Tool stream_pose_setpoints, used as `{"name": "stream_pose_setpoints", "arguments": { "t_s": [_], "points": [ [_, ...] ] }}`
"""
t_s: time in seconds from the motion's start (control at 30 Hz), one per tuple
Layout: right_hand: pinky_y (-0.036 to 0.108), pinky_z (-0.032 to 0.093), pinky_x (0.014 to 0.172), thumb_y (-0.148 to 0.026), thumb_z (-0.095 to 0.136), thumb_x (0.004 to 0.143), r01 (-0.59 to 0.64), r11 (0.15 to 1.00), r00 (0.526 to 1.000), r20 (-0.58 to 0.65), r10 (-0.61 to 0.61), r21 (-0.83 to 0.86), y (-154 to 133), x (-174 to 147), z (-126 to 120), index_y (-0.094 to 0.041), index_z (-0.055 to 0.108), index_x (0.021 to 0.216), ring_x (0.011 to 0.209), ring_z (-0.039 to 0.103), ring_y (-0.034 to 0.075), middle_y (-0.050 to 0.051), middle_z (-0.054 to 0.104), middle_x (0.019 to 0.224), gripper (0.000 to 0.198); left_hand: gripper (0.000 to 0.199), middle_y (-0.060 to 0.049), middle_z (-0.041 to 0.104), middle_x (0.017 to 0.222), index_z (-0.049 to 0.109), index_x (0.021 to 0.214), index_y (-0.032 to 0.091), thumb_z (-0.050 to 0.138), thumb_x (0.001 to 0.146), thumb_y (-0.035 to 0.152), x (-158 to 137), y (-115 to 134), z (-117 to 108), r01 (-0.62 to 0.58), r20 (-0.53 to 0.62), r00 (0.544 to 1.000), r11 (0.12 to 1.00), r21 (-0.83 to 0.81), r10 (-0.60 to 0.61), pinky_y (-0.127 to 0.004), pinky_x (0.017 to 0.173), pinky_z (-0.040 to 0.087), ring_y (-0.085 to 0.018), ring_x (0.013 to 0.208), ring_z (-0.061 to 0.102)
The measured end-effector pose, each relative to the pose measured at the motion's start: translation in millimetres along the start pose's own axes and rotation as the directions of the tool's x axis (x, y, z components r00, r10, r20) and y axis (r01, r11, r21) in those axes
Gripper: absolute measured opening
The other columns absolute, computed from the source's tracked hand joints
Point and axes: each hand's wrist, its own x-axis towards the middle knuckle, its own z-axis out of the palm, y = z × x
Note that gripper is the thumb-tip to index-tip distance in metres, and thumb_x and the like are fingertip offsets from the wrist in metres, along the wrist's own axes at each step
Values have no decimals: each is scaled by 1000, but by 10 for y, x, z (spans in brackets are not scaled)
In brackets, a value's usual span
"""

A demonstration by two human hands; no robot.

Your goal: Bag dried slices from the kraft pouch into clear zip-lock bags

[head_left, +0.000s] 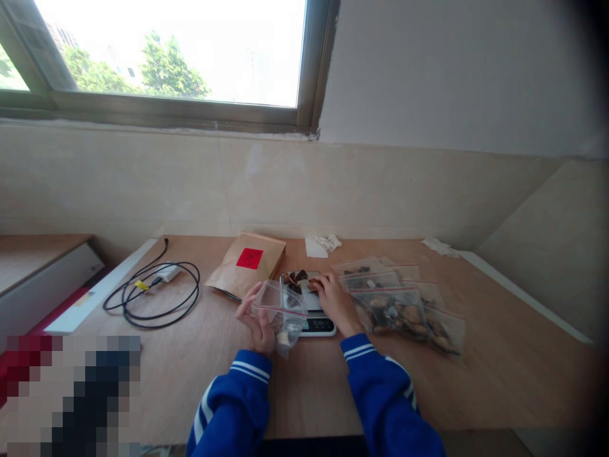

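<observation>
In the head view my left hand is closed on a clear zip bag with a red seal line. A pale piece shows in the bag's lower part. Just right of the bag is a small white digital scale, partly covered by it. Dark brown dried slices lie on the scale's plate; their exact kind is unclear. My right hand reaches over the plate, its fingers pinching a brown dried slice.
Several filled zip bags overlap on the right. A brown paper bag with a red label lies behind my left hand. A coiled black cable with a white adapter sits at the left. Crumpled tissue is at the back.
</observation>
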Motion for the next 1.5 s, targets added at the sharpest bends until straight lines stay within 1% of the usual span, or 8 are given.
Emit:
{"name": "stream_pose_setpoints", "arguments": {
  "t_s": [0.2,0.3,0.47,0.8,0.93,1.1,1.3,1.5],
  "points": [
    [38,45,91,-26,44,90,76,939,989,-143,-29,334,-326,49,-127,-18,64,99,96,57,21,9,59,100,24,25,-15,51,129,34,113,24,39,92,36,-7,-37,-8,-11,0,1000,1000,7,11,-56,97,38,-25,118,52],
    [31,48,86,-30,47,90,107,860,992,10,-129,498,-649,23,-283,-19,64,105,97,58,17,7,61,104,25,25,-15,51,128,35,114,23,40,92,35,-10,-68,-9,-52,4,999,999,0,52,-53,95,39,-25,116,53],
    [28,49,81,-24,56,85,85,873,945,239,-224,481,-1016,-71,-345,-22,68,103,93,60,16,5,62,101,22,27,-12,49,130,35,116,26,41,92,35,-24,-95,-2,-40,1,999,998,-55,40,-50,92,43,-24,115,53],
    [27,50,82,-22,53,87,152,850,907,272,-323,504,-1306,-113,-239,-22,66,103,91,62,14,4,65,104,20,25,-10,50,128,37,115,26,41,93,36,-42,-122,9,2,-79,997,998,-60,-7,-47,93,45,-22,114,54],
    [27,47,87,-27,41,93,229,849,953,69,-296,476,-1114,33,-211,-22,65,103,98,60,15,5,65,104,26,23,-10,52,126,36,112,25,39,93,38,-21,-68,22,110,-142,983,993,-41,-115,-50,96,42,-21,114,54],
    [37,42,97,-29,38,92,129,947,990,-96,-105,294,-524,292,127,-20,60,110,108,56,19,9,63,111,30,20,-12,56,122,37,109,26,37,93,39,23,24,29,175,-207,963,984,-18,-175,-53,97,42,-23,114,55],
    [50,24,109,-36,56,84,243,970,956,171,-237,-13,-195,280,530,-17,48,130,136,26,31,17,37,144,51,22,-12,56,124,36,111,26,37,94,39,-8,-6,16,171,-154,973,985,-20,-172,-54,98,41,-21,115,55],
    [41,35,98,-26,50,88,229,970,965,153,-215,-82,-183,256,530,-16,58,114,114,49,25,13,58,118,29,21,-12,54,127,35,110,27,37,94,40,-7,-20,12,161,-149,976,987,-16,-162,-54,99,41,-21,115,55]
  ]
}}
